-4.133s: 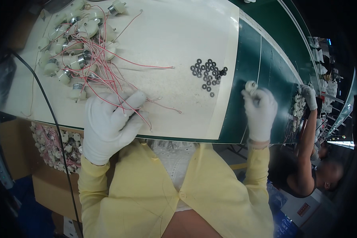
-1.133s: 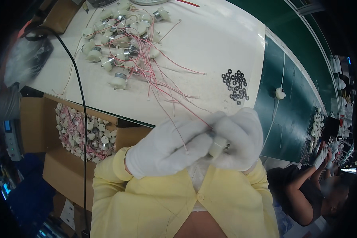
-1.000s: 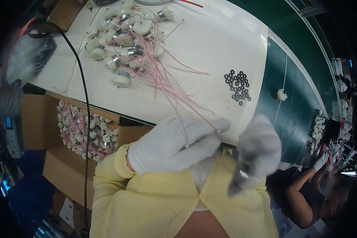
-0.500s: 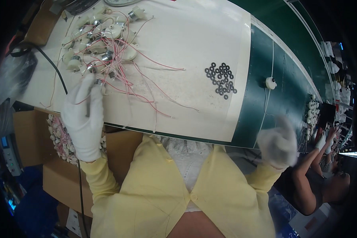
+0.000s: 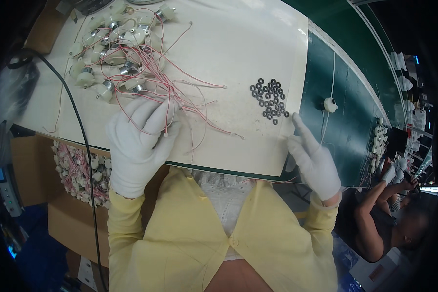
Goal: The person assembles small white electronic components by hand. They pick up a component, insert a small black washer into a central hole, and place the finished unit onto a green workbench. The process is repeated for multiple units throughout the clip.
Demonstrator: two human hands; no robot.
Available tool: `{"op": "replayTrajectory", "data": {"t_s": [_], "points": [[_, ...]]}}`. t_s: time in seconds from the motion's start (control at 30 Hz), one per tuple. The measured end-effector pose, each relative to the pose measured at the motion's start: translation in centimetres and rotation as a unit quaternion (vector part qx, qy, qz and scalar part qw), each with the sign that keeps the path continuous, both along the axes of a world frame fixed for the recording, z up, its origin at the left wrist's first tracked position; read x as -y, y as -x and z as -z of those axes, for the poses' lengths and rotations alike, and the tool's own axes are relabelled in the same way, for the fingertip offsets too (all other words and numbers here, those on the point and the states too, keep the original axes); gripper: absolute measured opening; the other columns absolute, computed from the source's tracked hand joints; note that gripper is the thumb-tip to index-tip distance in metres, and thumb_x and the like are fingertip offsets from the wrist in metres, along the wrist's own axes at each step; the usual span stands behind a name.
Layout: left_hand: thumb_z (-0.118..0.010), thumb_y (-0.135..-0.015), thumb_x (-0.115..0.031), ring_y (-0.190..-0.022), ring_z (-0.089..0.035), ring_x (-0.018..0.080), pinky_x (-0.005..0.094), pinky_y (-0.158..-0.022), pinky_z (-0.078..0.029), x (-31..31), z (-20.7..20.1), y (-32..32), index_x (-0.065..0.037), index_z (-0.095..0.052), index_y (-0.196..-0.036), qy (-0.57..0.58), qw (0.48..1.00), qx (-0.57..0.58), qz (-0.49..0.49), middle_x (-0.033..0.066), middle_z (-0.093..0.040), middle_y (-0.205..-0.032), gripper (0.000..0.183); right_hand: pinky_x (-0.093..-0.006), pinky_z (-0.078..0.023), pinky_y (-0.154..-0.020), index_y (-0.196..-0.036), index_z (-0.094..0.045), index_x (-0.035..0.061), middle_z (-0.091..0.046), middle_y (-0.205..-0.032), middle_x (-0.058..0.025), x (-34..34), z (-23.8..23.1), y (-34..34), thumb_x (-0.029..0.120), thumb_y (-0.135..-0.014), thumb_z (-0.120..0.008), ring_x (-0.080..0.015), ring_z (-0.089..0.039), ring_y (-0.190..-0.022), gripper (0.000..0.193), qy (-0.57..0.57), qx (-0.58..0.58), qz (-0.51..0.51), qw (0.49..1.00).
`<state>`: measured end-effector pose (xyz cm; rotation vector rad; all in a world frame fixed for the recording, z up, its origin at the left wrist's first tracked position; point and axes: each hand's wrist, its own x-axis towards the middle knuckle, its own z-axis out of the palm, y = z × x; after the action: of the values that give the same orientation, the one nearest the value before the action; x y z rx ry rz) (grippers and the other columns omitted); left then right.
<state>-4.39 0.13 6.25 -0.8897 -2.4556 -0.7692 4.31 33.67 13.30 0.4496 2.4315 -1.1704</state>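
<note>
Where wires cross the left hand, grip cannot be told; part them gently. Right hand: fingers apart; rings at its eleven o'clock.

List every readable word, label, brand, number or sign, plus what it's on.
None legible.
Red label on the white box, lower right: too small and blurred.
Lit screen on the device at the left edge: too blurred.
Wired motors and black rings: no readable marking shows.
</note>
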Motion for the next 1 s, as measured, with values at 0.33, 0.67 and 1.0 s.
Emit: {"op": "replayTrajectory", "data": {"t_s": [0.33, 0.67, 1.0], "points": [[-0.079, -0.070, 0.005, -0.089, -0.065, 0.0313, 0.0418, -0.072, -0.051, 0.3, -0.2, -0.3, -0.007, -0.068, -0.126, 0.000, 0.999, 0.037, 0.020, 0.0089, -0.067, -0.106, 0.058, -0.0252, -0.049, -0.060, -0.139, -0.065, 0.0005, -0.070, -0.084, -0.0021, -1.8, 2.3, 0.6, 0.017, -0.105, -0.065, -0.0075, -0.058, -0.062, 0.038, -0.084, -0.128, 0.111, 0.982], [-0.080, -0.070, 0.000, -0.090, -0.065, 0.0314, 0.0425, -0.071, -0.052, 0.3, 0.3, -0.2, -0.008, -0.068, -0.126, -0.013, 1.000, 0.024, 0.015, 0.0083, -0.067, -0.106, 0.058, -0.0260, -0.055, -0.078, -0.136, -0.063, -0.0024, -0.071, -0.094, -0.0048, -1.8, 3.8, 1.4, 0.006, -0.097, -0.073, -0.0095, -0.067, -0.084, 0.040, -0.057, -0.216, 0.003, 0.975], [-0.080, -0.069, 0.003, -0.092, -0.065, 0.0316, 0.0426, -0.072, -0.052, 0.5, 0.1, -0.2, -0.008, -0.068, -0.126, -0.012, 0.999, 0.032, 0.017, 0.0077, -0.066, -0.107, 0.059, -0.0263, -0.055, -0.083, -0.136, -0.063, -0.0030, -0.072, -0.101, -0.0056, -1.6, 3.9, 2.2, 0.005, -0.099, -0.072, -0.0095, -0.066, -0.091, 0.039, -0.021, -0.193, 0.019, 0.981]]}}
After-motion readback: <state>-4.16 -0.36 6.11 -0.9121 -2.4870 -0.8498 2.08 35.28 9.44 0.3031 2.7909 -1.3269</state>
